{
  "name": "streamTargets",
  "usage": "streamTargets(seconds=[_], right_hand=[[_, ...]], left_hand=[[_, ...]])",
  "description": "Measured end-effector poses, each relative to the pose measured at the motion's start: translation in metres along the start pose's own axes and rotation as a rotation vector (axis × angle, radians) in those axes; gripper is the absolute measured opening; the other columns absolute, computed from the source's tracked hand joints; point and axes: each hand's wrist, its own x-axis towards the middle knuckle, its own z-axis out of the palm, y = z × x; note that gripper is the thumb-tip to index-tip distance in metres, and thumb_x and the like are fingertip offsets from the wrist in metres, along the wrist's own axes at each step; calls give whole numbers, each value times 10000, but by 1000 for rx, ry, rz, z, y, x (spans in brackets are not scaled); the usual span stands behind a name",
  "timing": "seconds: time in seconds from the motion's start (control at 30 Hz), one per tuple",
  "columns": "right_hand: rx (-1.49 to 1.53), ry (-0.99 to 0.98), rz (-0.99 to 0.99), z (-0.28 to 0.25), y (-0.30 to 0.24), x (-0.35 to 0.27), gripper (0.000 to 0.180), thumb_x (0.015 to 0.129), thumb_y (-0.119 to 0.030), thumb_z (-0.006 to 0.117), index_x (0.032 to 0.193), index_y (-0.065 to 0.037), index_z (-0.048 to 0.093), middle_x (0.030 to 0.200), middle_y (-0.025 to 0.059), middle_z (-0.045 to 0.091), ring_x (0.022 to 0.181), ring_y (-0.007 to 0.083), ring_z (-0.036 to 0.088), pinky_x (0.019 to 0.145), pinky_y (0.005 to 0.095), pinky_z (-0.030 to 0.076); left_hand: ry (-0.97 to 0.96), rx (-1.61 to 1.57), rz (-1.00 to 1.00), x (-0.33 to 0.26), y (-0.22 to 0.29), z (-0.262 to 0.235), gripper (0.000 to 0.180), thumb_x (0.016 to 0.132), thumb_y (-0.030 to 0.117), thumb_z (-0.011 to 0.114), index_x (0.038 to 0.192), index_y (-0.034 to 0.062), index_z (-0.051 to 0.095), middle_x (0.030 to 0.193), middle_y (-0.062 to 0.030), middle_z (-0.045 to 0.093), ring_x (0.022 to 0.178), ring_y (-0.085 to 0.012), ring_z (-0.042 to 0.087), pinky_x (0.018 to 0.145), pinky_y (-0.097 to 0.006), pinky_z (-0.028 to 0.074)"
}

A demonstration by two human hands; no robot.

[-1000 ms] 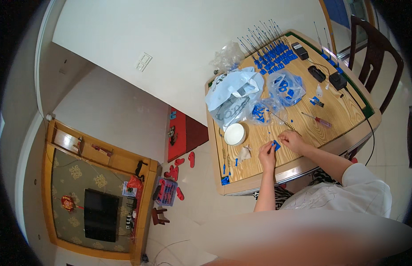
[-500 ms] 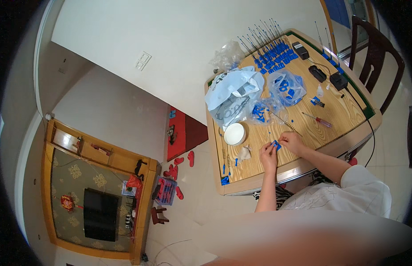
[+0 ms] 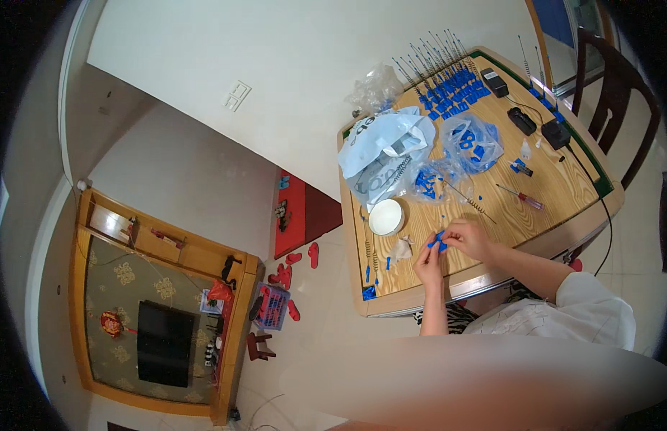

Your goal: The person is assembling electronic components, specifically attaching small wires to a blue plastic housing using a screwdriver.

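Observation:
Over the near edge of the wooden table [image 3: 491, 269], both my hands hold one small blue plastic piece [image 3: 438, 242]. My left hand [image 3: 428, 266] pinches it from the near side. From the right, my right hand [image 3: 468, 239] has its fingertips closed on the same piece and partly hides it. Just beyond lies a thin rod with a coiled spring [image 3: 470, 201]. A white bowl [image 3: 386, 217] and a small whitish lump [image 3: 401, 249] sit left of the hands. A screwdriver with a reddish handle [image 3: 524, 197] lies to the right.
Clear bags of blue pieces [image 3: 471, 142] and a pale blue plastic bag [image 3: 384, 154] occupy the table's middle and left. Rows of blue pieces with upright spring rods [image 3: 448, 93] line the far side. Black adapters [image 3: 555, 134] with a cable lie right; a dark chair [image 3: 613, 100] stands beyond.
The whole view has shifted slightly. Relative to the table, both hands moved a little left with the blue piece, and the right hand now covers more of it.

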Motion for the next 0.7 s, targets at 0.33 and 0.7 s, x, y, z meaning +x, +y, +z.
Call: streamTargets(seconds=[0.33, 0.7], right_hand=[[4, -35, -229, -22, -106, -9, 92, 741, -57, 685, 808, -22, 632, 781, 74, 599, 721, 213, 592, 616, 301, 466], [-48, -61, -359, -21, -119, -11, 105, 731, -64, 689, 788, -11, 618, 769, 85, 598, 710, 227, 589, 614, 315, 466]], left_hand=[[-231, -483, 116, -30, 53, -18, 342, 898, 124, 546, 1178, -67, 503, 1241, -199, 510, 1040, -224, 568, 863, -315, 491], [-219, -605, 110, -40, 64, -11, 226, 873, 37, 556, 1080, -52, 576, 1264, -244, 476, 1076, -263, 552, 873, -317, 487]])
